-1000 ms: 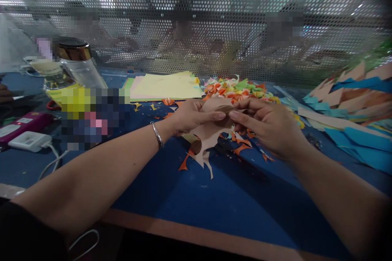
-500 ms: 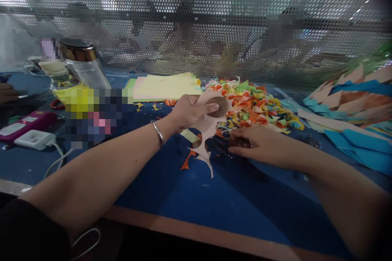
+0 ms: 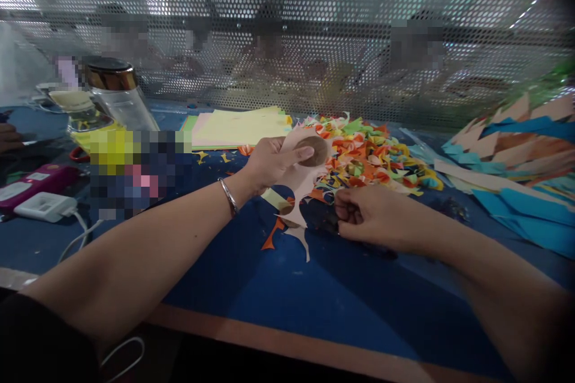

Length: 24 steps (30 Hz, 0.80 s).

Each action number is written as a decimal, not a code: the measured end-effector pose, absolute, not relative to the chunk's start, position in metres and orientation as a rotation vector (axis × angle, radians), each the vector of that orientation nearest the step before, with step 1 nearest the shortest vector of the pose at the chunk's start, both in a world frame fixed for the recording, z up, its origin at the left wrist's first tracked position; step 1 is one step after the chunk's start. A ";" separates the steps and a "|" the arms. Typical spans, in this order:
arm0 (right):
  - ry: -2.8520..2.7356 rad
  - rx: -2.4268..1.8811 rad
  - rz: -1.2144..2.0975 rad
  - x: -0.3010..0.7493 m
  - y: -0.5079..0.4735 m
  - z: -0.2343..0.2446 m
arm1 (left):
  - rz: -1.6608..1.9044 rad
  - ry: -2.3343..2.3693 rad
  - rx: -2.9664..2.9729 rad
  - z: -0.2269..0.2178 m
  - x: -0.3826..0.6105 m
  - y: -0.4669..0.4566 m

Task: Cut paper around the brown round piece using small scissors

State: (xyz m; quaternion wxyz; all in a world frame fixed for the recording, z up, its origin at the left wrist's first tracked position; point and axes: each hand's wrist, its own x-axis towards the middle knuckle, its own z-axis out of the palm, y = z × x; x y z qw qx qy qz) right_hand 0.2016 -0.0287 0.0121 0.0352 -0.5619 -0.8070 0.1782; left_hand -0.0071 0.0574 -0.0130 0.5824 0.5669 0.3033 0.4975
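Observation:
My left hand (image 3: 274, 161), with a silver bangle at the wrist, pinches a pale pink paper sheet (image 3: 302, 187) with curved cut edges. Its thumb presses a round brown disc (image 3: 314, 152) against the paper. Narrow strips of the sheet hang down over the blue table. To the right, my right hand (image 3: 366, 215) is low over the table with its fingers curled in. A dark object (image 3: 324, 215) lies at its fingertips, too dark to name. Whatever the curled fingers hold is hidden. An orange paper scrap (image 3: 273, 234) lies below the pink paper.
Colourful paper scraps (image 3: 368, 152) are heaped beyond my hands. A stack of coloured sheets (image 3: 242, 125) lies behind my left hand. Folded paper pieces (image 3: 521, 209) lie at right. Bottles (image 3: 119, 93), a white charger (image 3: 45, 206) and a purple power strip (image 3: 38, 188) occupy the left.
My right hand's fingers have curled in more at the dark object. My left hand still holds the pink paper and disc, and the whole view has shifted slightly.

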 end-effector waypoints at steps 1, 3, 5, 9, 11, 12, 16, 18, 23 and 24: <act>-2.470 -1.717 0.502 0.201 -0.029 0.012 | 1.174 0.705 1.314 -0.013 -0.007 0.058; -2.440 -1.704 0.385 0.200 -0.029 0.013 | 1.196 0.689 1.284 -0.014 -0.007 0.059; -2.431 -1.707 0.322 0.198 -0.029 0.014 | 1.203 0.670 1.246 -0.013 -0.006 0.060; -2.525 -1.729 0.304 0.198 -0.027 0.013 | 1.191 0.657 1.168 -0.011 -0.006 0.058; -2.537 -1.676 0.267 0.200 -0.025 0.011 | 1.194 0.658 1.134 -0.009 -0.006 0.057; -2.526 -1.640 0.254 0.202 -0.024 0.011 | 1.196 0.652 1.119 -0.008 -0.006 0.056; -2.393 -1.579 0.236 0.206 -0.020 0.011 | 1.203 0.582 1.053 -0.005 -0.005 0.054; -2.281 -1.579 0.234 0.208 -0.018 0.012 | 1.187 0.565 1.032 -0.004 -0.004 0.052; -2.019 -1.607 0.264 0.205 -0.017 0.012 | 1.045 0.536 0.988 0.001 0.000 0.042; -1.981 -1.595 0.276 0.204 -0.016 0.011 | 1.014 0.523 0.989 0.001 0.000 0.039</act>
